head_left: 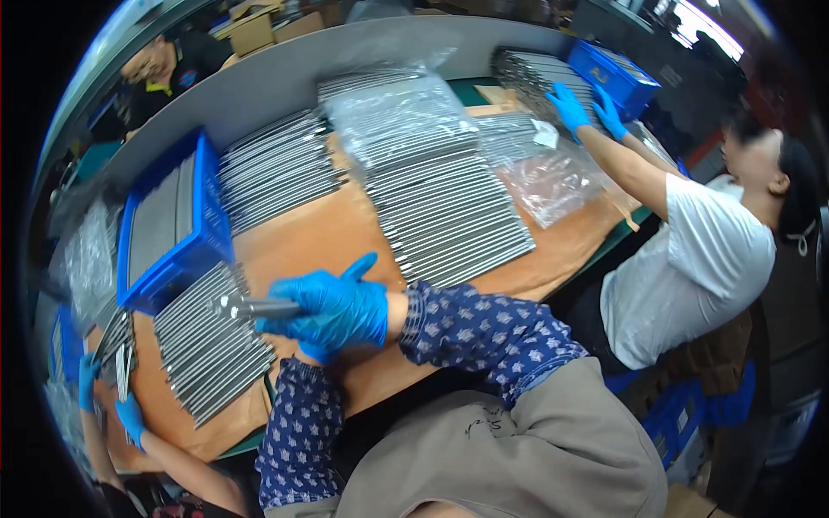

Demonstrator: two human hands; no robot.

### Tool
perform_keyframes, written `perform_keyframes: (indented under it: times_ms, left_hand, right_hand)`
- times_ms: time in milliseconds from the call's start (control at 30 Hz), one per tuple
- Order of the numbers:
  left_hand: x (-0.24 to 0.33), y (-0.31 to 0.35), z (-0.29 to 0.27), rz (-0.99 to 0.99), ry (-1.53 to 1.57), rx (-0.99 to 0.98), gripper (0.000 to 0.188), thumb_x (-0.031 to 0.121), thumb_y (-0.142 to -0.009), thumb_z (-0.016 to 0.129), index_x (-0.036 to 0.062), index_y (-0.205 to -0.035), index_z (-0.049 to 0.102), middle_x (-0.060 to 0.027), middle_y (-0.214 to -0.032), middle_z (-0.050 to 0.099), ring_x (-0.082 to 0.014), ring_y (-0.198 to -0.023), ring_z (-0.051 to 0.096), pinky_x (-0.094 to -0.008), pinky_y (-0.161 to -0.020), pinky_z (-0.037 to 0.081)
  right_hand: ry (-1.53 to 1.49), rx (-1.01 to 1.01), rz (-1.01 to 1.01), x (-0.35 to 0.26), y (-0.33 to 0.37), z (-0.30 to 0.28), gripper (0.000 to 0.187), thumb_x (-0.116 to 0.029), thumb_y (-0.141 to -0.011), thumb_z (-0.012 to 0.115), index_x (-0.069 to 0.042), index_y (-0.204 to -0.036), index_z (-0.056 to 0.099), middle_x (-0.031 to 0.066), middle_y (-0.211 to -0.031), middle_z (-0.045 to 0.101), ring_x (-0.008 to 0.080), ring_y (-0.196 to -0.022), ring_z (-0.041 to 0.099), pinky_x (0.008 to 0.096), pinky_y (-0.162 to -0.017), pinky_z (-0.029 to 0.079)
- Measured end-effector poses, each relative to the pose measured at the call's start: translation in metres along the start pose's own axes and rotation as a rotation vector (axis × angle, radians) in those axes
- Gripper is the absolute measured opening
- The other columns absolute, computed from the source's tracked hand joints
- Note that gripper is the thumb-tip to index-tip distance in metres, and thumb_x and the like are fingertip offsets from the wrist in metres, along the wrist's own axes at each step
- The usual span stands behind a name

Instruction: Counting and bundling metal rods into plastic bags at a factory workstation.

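Observation:
My right hand [341, 306], in a blue glove, is wrapped round a metal rod or a small bundle of rods [259, 307]. The thumb sticks up, and the shiny rod ends point left, blurred by motion. Directly below it is my left hand [318, 352], also gloved in blue. It is mostly covered by the right one, so its fingers are hidden. Under the rod ends lies a row of metal rods [207, 350] on the brown board [289, 250]. A wider row of rods [453, 216] lies beyond my right hand.
A blue crate [211, 220] of rods stands left, beside another rod row [276, 168]. Plastic sheeting [401, 116] covers the far rods. A co-worker in white reaches for rods near a blue crate [639, 86]; another's gloved hands [129, 419] handle rods at lower left.

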State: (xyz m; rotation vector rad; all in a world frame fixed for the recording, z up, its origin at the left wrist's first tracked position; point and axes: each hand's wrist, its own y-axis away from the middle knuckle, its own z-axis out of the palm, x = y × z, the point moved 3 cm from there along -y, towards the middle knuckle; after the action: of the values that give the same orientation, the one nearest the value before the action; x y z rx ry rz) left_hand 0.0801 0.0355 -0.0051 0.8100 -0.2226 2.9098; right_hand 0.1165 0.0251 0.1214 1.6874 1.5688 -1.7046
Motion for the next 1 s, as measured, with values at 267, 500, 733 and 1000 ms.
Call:
perform_keyframes:
  times_ms: [267,500,733,1000]
  left_hand:
    - [0.023,0.023,-0.007,-0.179,-0.818,0.155,0.038,0.015,-0.083,0.058,0.0015,-0.118,0.05,-0.0039,-0.102,0.059,-0.0156,-0.091,0.055,-0.0264,-0.084,0.043]
    - [0.019,0.026,0.007,-0.205,-0.755,0.084,0.042,0.016,-0.086,0.055,-0.0002,-0.123,0.045,-0.006,-0.106,0.058,-0.0116,-0.092,0.053,-0.0256,-0.084,0.043]
    - [0.04,0.035,0.02,-0.079,-0.999,0.186,0.025,0.006,-0.082,0.054,-0.0006,-0.106,0.056,-0.0084,-0.102,0.061,-0.0157,-0.093,0.054,-0.0289,-0.082,0.043]
    - [0.018,0.024,0.001,-0.047,-0.827,0.06,0.026,0.008,-0.082,0.056,-0.0004,-0.107,0.056,-0.006,-0.102,0.061,-0.0136,-0.091,0.054,-0.0285,-0.081,0.044]
  right_hand:
    - [0.818,-0.224,-0.309,0.047,-0.095,-0.014,0.021,-0.029,-0.072,0.063,-0.016,-0.087,0.056,0.0099,-0.069,0.059,0.0319,-0.064,0.059,0.0408,-0.055,0.046]
    - [1.192,-0.36,0.078,0.165,-0.143,-0.046,0.03,-0.037,-0.081,0.054,-0.01,-0.094,0.051,0.0152,-0.075,0.061,0.0336,-0.068,0.059,0.0421,-0.06,0.048]
    - [1.175,-0.282,0.253,0.184,-0.168,-0.015,0.047,-0.05,-0.078,0.053,-0.009,-0.102,0.055,0.0148,-0.095,0.06,0.0309,-0.09,0.057,0.0436,-0.075,0.046]
    - [1.084,0.169,-0.21,0.189,-0.143,-0.033,0.05,-0.041,-0.076,0.061,-0.01,-0.114,0.053,0.0163,-0.122,0.046,0.0357,-0.112,0.042,0.0427,-0.095,0.035]
